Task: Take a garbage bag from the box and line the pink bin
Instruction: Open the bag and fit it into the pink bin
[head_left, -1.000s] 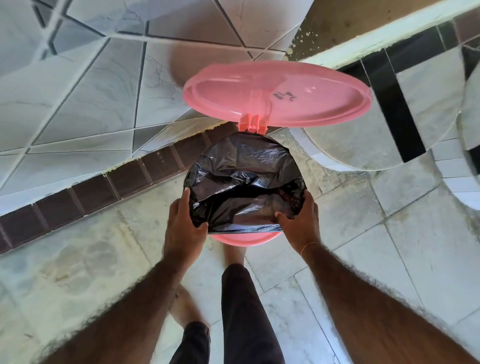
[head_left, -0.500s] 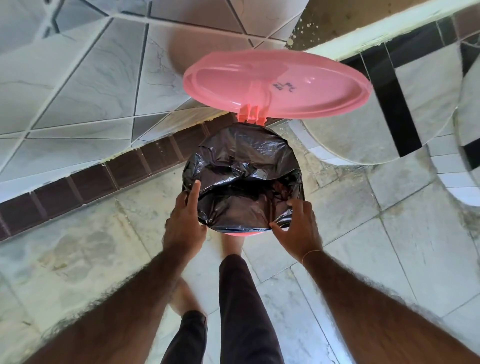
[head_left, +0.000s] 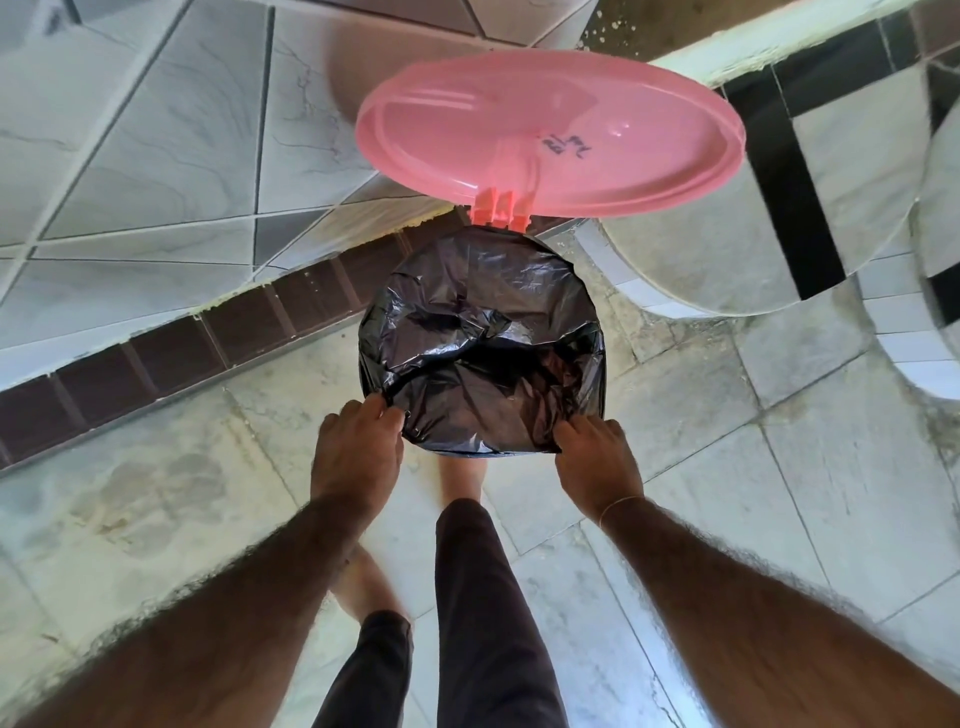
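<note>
While the person stands over it on a tiled floor (head_left: 675, 499), the pink bin sits just in front of the feet, close to a brown tile skirting (head_left: 171, 358) at the base of a grey tiled wall (head_left: 156, 171). Almost all of the bin body is hidden; what shows of the bin is its lid (head_left: 550, 135), which stands open, tilted up and back on its hinge (head_left: 500, 207) at the far side of the opening, with dark handwriting on its inner face. A black garbage bag (head_left: 483, 343) covers the whole mouth of the bin, its plastic folded outward over the rim all round and its crumpled middle sagging into the bin. A rounded tiled column base (head_left: 727, 260) stands to the right of the bin, with a black stripe (head_left: 795, 208) running down the tiling above it. Two dark trouser legs (head_left: 483, 613) and a bare foot (head_left: 363, 582) show below the bin. The left hand (head_left: 358, 457) grips the near-left edge of the bag, fingers curled into the plastic at the rim. The right hand (head_left: 597, 462) pinches the near-right edge of the bag in the same way. A thin thread bracelet (head_left: 621, 505) circles the right wrist.
</note>
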